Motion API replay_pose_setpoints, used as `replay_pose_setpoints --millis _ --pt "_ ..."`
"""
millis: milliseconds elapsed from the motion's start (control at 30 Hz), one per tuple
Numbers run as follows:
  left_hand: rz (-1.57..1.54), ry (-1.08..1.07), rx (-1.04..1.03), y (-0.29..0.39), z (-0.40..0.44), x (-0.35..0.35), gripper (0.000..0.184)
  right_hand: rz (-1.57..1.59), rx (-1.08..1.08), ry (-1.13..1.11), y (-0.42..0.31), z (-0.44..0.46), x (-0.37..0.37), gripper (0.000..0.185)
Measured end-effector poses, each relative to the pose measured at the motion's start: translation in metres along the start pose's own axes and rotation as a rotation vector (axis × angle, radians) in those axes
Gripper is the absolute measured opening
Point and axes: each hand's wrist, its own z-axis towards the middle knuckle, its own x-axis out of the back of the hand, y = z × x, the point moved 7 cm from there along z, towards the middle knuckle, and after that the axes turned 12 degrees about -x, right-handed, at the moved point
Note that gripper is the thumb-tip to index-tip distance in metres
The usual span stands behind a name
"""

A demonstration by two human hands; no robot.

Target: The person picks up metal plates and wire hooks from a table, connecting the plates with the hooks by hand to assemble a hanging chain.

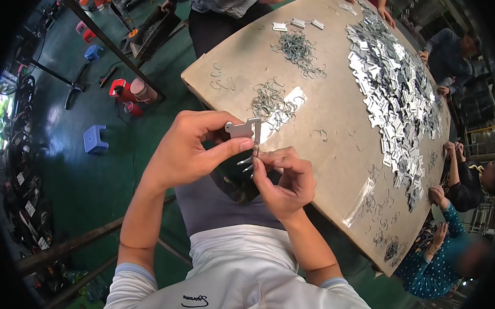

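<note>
Left hand point(184, 146) pinches a plate point(240, 130) between thumb and fingers, palm turned inward; right hand point(287, 184), fingers curled, nips hooks point(244, 162) near its right end (close work, seemingly calling for steady fingertips). Beyond, a hook pile point(272, 103) lies left of the plate heap point(393, 94).

Held plate point(239, 130): silver-grey
Held hooks point(245, 162): silver-grey
Plate pile point(393, 100): bright silver, grey in the shade
Loose hooks point(272, 103): dark grey-green
Counter point(335, 158): tan, with white glare
Floor point(53, 179): dark green
Near stool point(95, 138): blue
Shirt point(237, 264): white, black lettering, pale blue sleeve edges
Trousers point(215, 205): grey
Co-worker's top point(427, 275): teal, white dots
Another co-worker's trousers point(206, 31): black
</note>
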Motion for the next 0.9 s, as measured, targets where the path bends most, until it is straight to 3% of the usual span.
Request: replay_pose_setpoints --millis 167,267,367,600,900 --pt "-0.013 0.045 0.046 -0.006 -0.003 -0.002 0.019 -0.002 -0.047 0.013 0.002 0.004 0.002 0.036" --pt "0.182 0.071 -0.128 0.002 0.000 0.002 0.020 -0.015 -0.096 -0.004 0.005 0.013 0.000 0.033" --pt "0.145 0.136 -0.186 0.009 0.001 0.009 0.017 0.013 -0.203 -0.138 0.005 0.035 -0.002 0.025" --pt "0.078 0.167 -0.198 0.024 0.004 0.023 0.014 -0.001 -0.111 -0.296 -0.008 0.061 -0.007 0.023" --pt "0.094 0.220 -0.263 0.031 0.003 0.033 0.011 -0.032 -0.148 -0.386 -0.007 0.063 -0.019 0.026"
